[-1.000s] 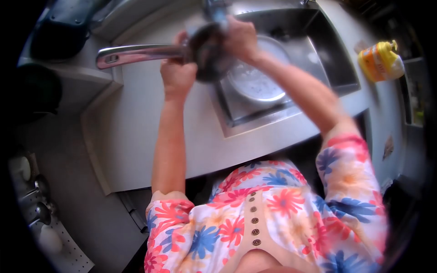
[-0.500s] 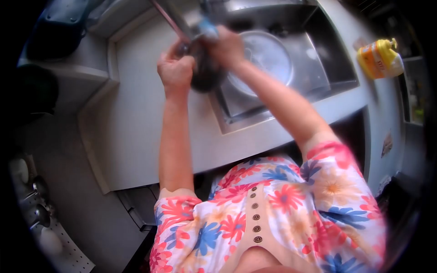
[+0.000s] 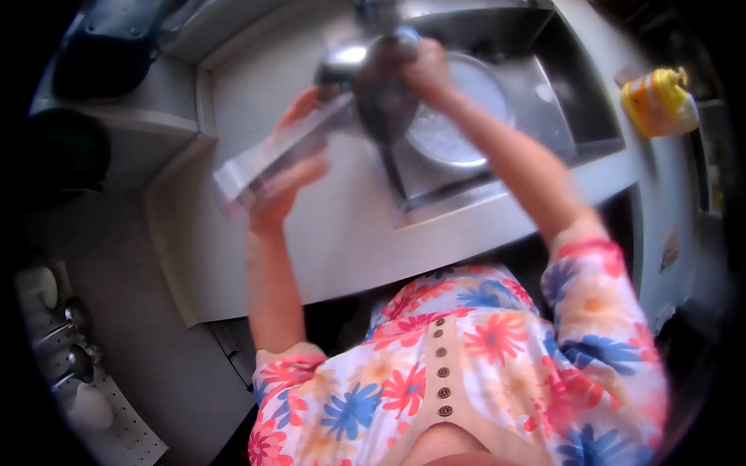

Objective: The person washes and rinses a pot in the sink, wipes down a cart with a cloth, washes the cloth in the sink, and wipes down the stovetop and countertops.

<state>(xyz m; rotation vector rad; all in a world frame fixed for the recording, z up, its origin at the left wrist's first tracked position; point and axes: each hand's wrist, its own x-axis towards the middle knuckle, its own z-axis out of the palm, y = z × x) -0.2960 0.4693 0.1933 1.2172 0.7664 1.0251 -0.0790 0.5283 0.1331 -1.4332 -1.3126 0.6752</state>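
My left hand [image 3: 291, 167] is over the counter, its fingers closed around a long-handled metal utensil [image 3: 284, 147]. The utensil's flat, pale handle slants to the lower left, smeared by motion. A shiny rounded metal part [image 3: 342, 64] shows just above this hand; whether it belongs to the utensil I cannot tell. Closed at the sink's left edge, my right hand [image 3: 429, 74] has a bit of blue at its fingertips. Against it is a dark, rounded metallic piece [image 3: 385, 97], too blurred to name. Behind my right forearm, a round pale basin [image 3: 497, 93] stands in the sink.
The steel sink [image 3: 590, 120] is set into a pale counter [image 3: 350, 248]. A tap [image 3: 377, 14] is at the top. A yellow pump bottle [image 3: 657, 101] stands on the right. Several utensils hang on a perforated rack [image 3: 128, 435] at lower left.
The long handle pointed up and away before; now it slants to the lower left. My left hand has turned and moved left. My right hand has shifted right, as has the dark piece.
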